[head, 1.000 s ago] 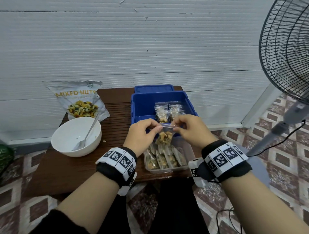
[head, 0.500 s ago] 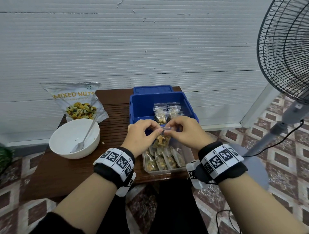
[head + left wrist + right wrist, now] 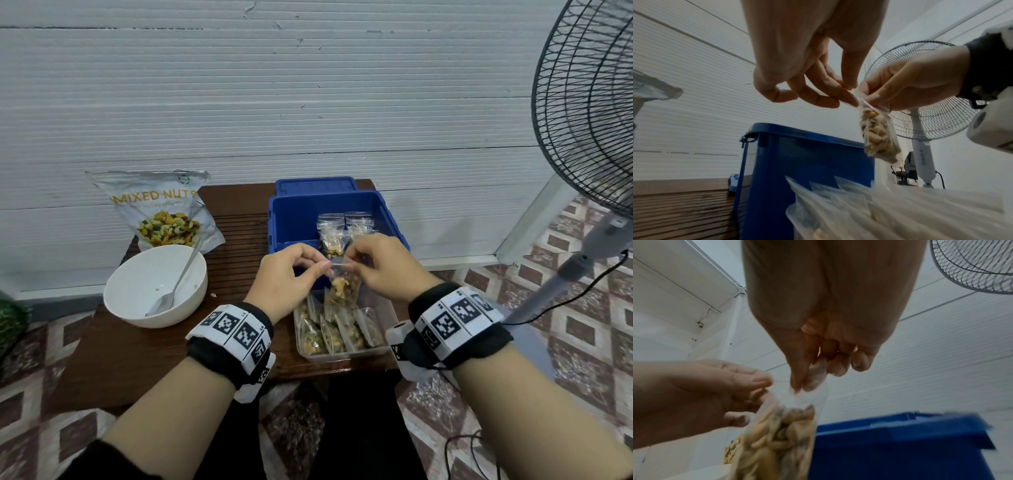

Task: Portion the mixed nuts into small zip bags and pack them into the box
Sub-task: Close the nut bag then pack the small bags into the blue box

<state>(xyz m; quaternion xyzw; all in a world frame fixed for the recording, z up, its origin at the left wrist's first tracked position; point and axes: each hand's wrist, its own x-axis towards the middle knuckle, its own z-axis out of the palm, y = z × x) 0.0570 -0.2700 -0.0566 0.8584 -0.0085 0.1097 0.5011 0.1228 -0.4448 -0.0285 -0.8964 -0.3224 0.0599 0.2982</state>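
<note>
Both hands, the left hand and right hand, pinch the top of a little bag of nuts (over the tray), and a loose pinch could spill nuts.

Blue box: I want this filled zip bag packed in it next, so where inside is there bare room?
Blue box: bare floor left of the two packed bags, up to the left wall. Its right side is crowded. The clear tray is full of bags.
</note>
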